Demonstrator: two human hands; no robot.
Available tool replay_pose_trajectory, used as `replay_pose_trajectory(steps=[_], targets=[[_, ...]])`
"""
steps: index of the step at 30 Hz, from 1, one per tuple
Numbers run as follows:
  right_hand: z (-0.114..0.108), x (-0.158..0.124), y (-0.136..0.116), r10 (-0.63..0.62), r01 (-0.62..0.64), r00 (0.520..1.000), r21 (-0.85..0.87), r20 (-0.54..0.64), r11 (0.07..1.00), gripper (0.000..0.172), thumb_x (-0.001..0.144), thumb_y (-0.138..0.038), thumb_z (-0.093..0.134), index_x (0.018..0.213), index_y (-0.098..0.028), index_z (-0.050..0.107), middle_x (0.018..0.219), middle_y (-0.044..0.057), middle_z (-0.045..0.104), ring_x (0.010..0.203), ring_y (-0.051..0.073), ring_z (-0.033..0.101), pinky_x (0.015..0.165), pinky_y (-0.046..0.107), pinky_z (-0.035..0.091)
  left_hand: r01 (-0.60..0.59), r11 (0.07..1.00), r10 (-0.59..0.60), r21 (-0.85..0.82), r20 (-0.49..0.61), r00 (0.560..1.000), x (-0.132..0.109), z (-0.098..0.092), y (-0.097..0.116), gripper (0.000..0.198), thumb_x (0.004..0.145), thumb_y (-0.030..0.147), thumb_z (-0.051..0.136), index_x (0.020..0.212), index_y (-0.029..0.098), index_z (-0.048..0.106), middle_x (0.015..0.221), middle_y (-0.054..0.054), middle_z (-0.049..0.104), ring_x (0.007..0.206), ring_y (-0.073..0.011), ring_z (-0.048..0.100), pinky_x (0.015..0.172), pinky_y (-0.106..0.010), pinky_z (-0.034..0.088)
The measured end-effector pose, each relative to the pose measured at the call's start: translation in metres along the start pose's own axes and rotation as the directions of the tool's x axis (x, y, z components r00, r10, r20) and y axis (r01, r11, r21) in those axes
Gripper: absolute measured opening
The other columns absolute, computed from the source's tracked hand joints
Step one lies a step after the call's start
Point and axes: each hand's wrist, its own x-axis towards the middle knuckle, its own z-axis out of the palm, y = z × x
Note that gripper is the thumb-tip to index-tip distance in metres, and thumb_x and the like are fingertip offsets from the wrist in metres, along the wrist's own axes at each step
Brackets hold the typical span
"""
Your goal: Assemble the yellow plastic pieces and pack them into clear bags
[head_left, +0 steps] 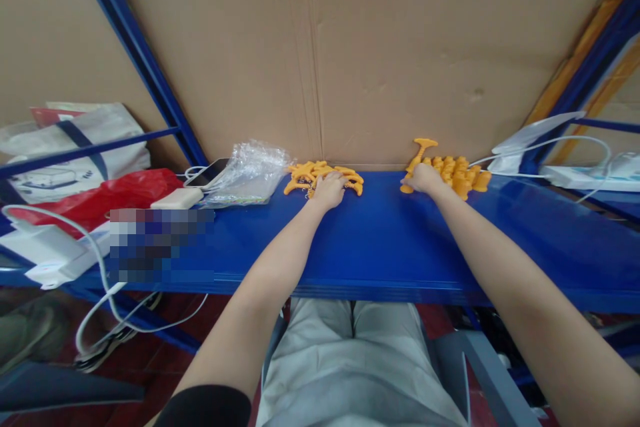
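On the blue shelf (pixel 380 240), against a cardboard backing, lie two groups of small orange plastic parts. My left hand (pixel 329 189) rests on the left pile of orange parts (pixel 320 175), fingers curled down into it. My right hand (pixel 424 178) is closed on one orange part (pixel 418 159) with a flat round top that stands up from the fist. To its right lies the right heap of orange parts (pixel 460 173), touching the hand.
A crumpled clear plastic bag (pixel 250 172), a phone (pixel 210 172) and a white charger (pixel 176 199) lie left of the piles. A red bag (pixel 100 199) and white cables sit further left. A white power strip (pixel 585 177) with cables is at the right.
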Motion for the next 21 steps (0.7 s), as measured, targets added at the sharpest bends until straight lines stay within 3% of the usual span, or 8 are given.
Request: replay_pose_trajectory(steps=[7,11,14,18,21], targets=[[0.004,-0.007,0.004,-0.033,0.033,0.999,0.088,-0.002,0.996,0.043,0.087,-0.044,0.065,0.101,-0.005,0.073,0.087,0.023,0.070,0.089,0.033,0.069,0.073,0.036,0.049,0.031,1.000,-0.031,-0.003,-0.018,0.999,-0.001,-0.009,-0.001,0.031,0.086,0.016,0.054,0.115,0.016,0.065,0.127,-0.014,0.063,0.124,-0.0296,0.052,0.098,-0.044,0.041],[0.005,-0.010,-0.001,-0.101,0.098,0.995,0.145,0.014,0.985,0.032,0.085,-0.042,0.068,0.084,-0.011,0.074,0.074,0.014,0.069,0.074,0.026,0.067,0.064,0.030,0.046,0.029,1.000,-0.029,0.009,-0.027,0.999,-0.003,-0.016,-0.002,0.023,0.084,0.018,0.057,0.102,0.019,0.070,0.128,-0.011,0.061,0.125,-0.0309,0.049,0.099,-0.048,0.038],[0.006,-0.015,-0.007,-0.128,0.115,0.990,0.194,0.056,0.974,0.022,0.081,-0.034,0.072,0.078,-0.012,0.072,0.068,0.007,0.067,0.067,0.020,0.064,0.058,0.026,0.042,0.051,0.997,-0.049,0.053,-0.043,0.998,-0.005,-0.028,-0.002,0.027,0.085,0.014,0.051,0.103,0.020,0.072,0.126,-0.011,0.062,0.123,-0.0302,0.051,0.100,-0.048,0.038],[0.007,-0.021,-0.015,-0.142,0.116,0.987,0.265,0.080,0.957,0.018,0.079,-0.030,0.073,0.077,-0.013,0.071,0.067,0.003,0.066,0.064,0.016,0.062,0.054,0.023,0.040,0.155,0.967,-0.157,0.203,-0.005,0.988,-0.007,-0.048,-0.003,0.034,0.088,0.010,0.046,0.111,0.016,0.071,0.120,-0.015,0.066,0.119,-0.0298,0.057,0.105,-0.049,0.036],[0.009,-0.024,-0.017,-0.142,0.113,0.986,0.283,0.085,0.953,0.018,0.079,-0.031,0.073,0.080,-0.013,0.072,0.073,0.004,0.070,0.067,0.017,0.065,0.056,0.022,0.042,0.278,0.927,-0.303,0.251,0.066,0.951,-0.008,-0.055,-0.006,0.034,0.090,0.013,0.047,0.116,0.015,0.069,0.122,-0.018,0.067,0.119,-0.0295,0.060,0.105,-0.045,0.039]])
